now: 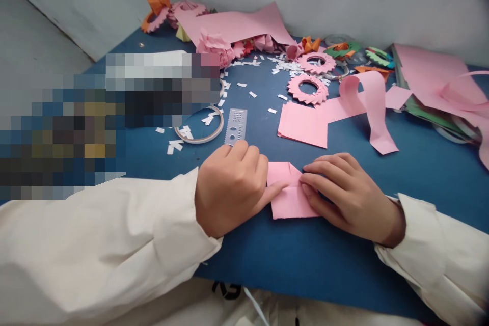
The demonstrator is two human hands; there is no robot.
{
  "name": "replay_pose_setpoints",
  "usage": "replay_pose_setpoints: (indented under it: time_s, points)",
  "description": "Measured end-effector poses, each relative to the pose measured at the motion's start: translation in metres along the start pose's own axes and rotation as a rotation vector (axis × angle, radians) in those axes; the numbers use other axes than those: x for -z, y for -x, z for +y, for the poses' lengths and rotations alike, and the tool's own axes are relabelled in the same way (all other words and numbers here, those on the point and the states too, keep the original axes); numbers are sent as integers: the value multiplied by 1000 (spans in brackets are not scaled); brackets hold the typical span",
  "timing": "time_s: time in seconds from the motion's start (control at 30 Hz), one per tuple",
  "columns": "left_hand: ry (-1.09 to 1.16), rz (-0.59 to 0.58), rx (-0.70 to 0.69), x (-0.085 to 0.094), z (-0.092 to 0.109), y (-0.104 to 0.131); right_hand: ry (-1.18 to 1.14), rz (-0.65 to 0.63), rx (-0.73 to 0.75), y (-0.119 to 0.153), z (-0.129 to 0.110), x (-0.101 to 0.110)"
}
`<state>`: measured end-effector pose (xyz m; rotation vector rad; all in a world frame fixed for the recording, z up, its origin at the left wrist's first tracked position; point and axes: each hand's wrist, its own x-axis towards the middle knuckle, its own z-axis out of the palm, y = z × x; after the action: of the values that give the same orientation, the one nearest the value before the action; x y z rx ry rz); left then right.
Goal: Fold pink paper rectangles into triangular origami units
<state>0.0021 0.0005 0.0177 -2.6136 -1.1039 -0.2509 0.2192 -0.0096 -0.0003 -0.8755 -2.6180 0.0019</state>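
A small pink paper square [292, 204] with a folded top corner lies flat on the blue table. My left hand [233, 183] is closed, its fingers curled and its thumb stretched out onto the paper. From the other side, my right hand [340, 193] holds the paper down with its fingertips at the folded right edge. A stack of pink paper squares [303, 125] rests just beyond my hands. Beside it lies a clear plastic ruler [236, 125], its near end close to my left knuckles.
Rolls of tape [200, 140] and white paper scraps [175, 146] lie to the left. Folded pink paper rings [307, 90] and a curling pink strip [372, 97] lie behind the stack. Large pink sheets [431, 69] are at the right. A pixelated patch hides the left side.
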Motion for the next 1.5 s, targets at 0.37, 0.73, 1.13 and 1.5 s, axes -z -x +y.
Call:
replay_pose_setpoints:
  time_s: [0.37, 0.73, 1.13, 1.5]
  points:
    - [87, -139, 11, -6, 1, -4, 1, -10, 4, 1, 1, -1]
    - [122, -112, 25, -9, 1, -2, 16, -23, 22, 3, 1, -1]
    - [213, -144, 87, -9, 1, -4, 11, -44, 26, 2, 1, -2]
    - [242, 106, -90, -16, 1, -1, 20, -19, -5, 1, 1, -3]
